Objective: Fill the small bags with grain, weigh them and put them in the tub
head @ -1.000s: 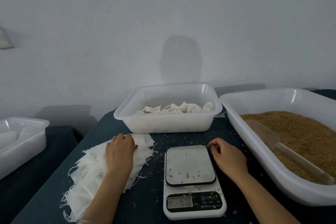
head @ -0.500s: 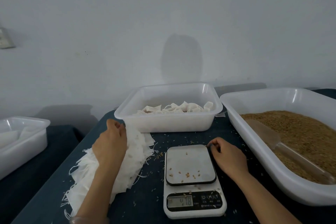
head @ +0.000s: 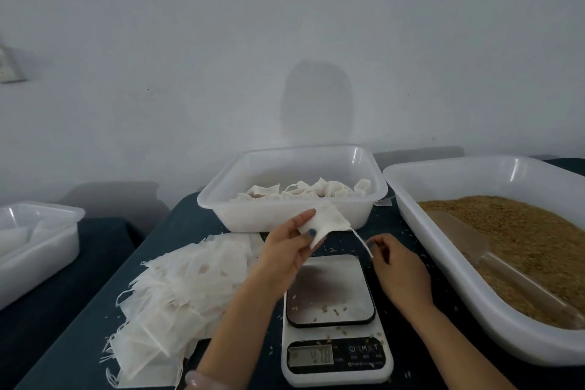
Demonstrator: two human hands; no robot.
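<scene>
Left hand [head: 286, 250] pinches an empty bag [head: 329, 223] at 12 o'clock of the scale [head: 329, 282], right hand [head: 399, 266] curled at its string [head: 361, 239], grip unclear; tugging could cinch the mouth shut before filling.

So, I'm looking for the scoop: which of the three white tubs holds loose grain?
The big tub on the right, filled with brown grain and the scoop. The middle tub holds white bags; the left tub shows no grain.
</scene>
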